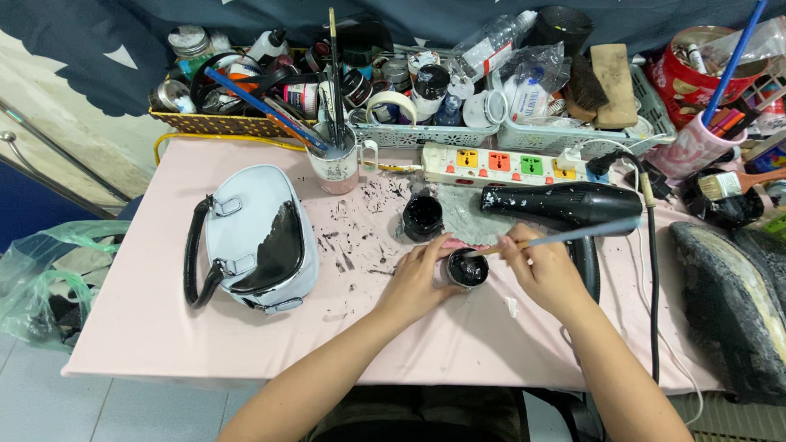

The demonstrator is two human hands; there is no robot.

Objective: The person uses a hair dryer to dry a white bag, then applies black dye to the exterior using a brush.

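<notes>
The left hand (413, 282) gripped a small black paint jar (467, 268) on the pink tabletop (164, 327); the right hand (544, 270) pinched a blue-handled brush (573, 235) over it.

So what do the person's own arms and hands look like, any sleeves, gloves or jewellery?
Both forearms are bare, with no sleeves in view. The left hand and right hand wear no gloves, and no rings, watch or bracelets show. Whether paint marks the fingers is too small to tell.

A small craft or repair workspace for painting leather goods: a paint-spattered pink counter (164, 327), baskets (426, 135) crammed with paint jars, a mug of brushes (334, 155), a power strip (499, 164), a hair dryer (565, 205) and a half-blackened pale bag (258, 237)
</notes>
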